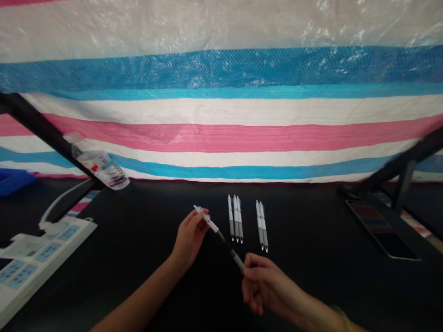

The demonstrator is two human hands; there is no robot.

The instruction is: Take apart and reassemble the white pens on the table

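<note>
My left hand [189, 237] pinches the white upper barrel [212, 225] of a ballpoint pen near its clip end. My right hand [269, 282] grips the grey lower barrel [238, 261] at the tip end, which its fingers hide. Between the two barrels a stretch of thin refill [221, 237] shows, so the halves stand apart along one slanting line. Just beyond lie white-and-grey pens in two groups on the black table: three pens [236, 219] side by side, and a pair of pens [262, 226] to their right.
A phone [382, 230] lies at the right beside a black stand [403, 180]. On the left are a white power strip [51, 249] with a plug, a tilted clear bottle [104, 168] and a blue tray [15, 181]. A striped plastic sheet [221, 138] hangs behind the table.
</note>
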